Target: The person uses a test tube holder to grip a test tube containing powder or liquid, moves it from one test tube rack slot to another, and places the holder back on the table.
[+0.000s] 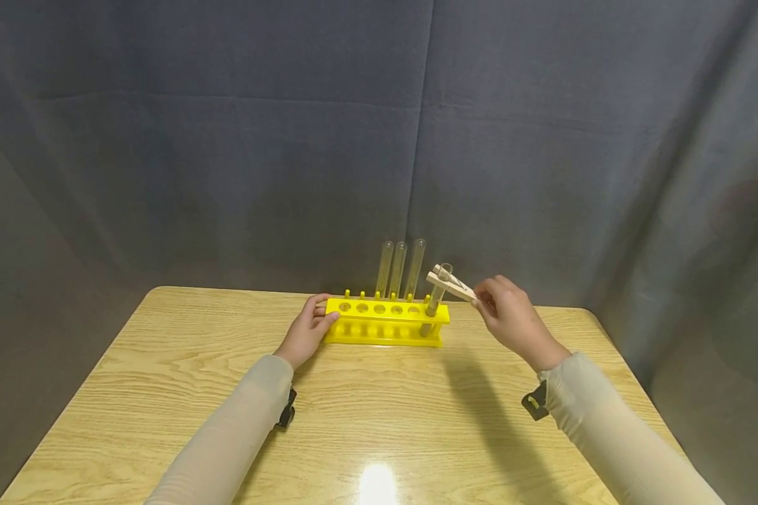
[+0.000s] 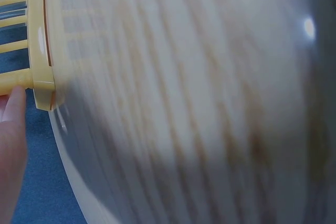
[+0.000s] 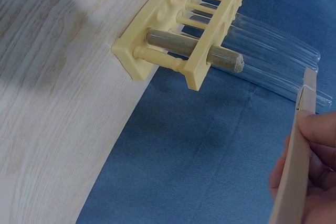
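A yellow test tube rack (image 1: 387,308) stands toward the table's far edge. My left hand (image 1: 308,328) grips its left end, thumb on the front; in the left wrist view fingers (image 2: 16,108) touch the end post. In the rightmost hole stands a glass test tube (image 1: 438,298) with grey-brown grainy contents (image 3: 226,59) in its lower part. A wooden test tube clamp (image 1: 453,283) sits around that tube just below its mouth. My right hand (image 1: 512,315) pinches the clamp's handle, and in the right wrist view the thumb (image 3: 320,129) presses on it.
Several clear test tubes, including one tube (image 1: 385,270), stand upside down on pegs at the rack's back. The wooden table (image 1: 354,414) extends in front of the rack. A dark curtain (image 1: 259,175) hangs behind and at both sides.
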{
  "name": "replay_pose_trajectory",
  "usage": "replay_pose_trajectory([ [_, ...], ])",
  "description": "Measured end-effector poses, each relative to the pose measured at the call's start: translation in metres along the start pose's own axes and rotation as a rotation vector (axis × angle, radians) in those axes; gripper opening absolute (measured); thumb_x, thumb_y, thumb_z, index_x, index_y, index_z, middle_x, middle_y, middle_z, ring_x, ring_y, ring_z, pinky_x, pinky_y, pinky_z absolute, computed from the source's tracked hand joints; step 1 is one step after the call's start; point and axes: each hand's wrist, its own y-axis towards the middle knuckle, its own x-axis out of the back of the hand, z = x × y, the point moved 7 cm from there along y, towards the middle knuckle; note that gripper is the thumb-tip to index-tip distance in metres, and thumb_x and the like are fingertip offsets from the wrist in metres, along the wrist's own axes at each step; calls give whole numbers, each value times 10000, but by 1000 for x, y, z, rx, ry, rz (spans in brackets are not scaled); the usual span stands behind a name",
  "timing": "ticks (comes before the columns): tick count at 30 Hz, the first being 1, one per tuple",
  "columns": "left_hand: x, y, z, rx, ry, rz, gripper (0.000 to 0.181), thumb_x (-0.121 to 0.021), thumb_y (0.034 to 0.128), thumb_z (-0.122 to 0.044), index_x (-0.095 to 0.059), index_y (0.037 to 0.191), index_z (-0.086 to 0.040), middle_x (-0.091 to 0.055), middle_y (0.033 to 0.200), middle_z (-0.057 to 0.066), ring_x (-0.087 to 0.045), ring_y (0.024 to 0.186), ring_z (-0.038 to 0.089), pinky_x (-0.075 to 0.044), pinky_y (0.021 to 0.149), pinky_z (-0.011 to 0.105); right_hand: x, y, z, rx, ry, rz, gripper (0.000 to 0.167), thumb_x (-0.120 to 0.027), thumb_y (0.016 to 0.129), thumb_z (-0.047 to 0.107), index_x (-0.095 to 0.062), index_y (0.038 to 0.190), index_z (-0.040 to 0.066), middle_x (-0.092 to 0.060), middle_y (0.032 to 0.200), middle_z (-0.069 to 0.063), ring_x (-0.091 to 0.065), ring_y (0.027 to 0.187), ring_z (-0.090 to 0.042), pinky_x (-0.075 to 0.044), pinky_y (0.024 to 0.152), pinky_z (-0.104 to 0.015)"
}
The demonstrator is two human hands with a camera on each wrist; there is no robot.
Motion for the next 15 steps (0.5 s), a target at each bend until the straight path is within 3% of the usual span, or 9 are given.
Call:
replay_pose_trajectory([
  [15,1,0,0,-10,-4,2,551,-555,1064,-295,-334,1537,-117,-527,1346,206,-561,1263,371,-443,1080,489,9,6,6,31,-12,-21,58,-687,929,-36,-663,980,-54,-571,853,-121,-505,737,-232,-465,659,-392],
])
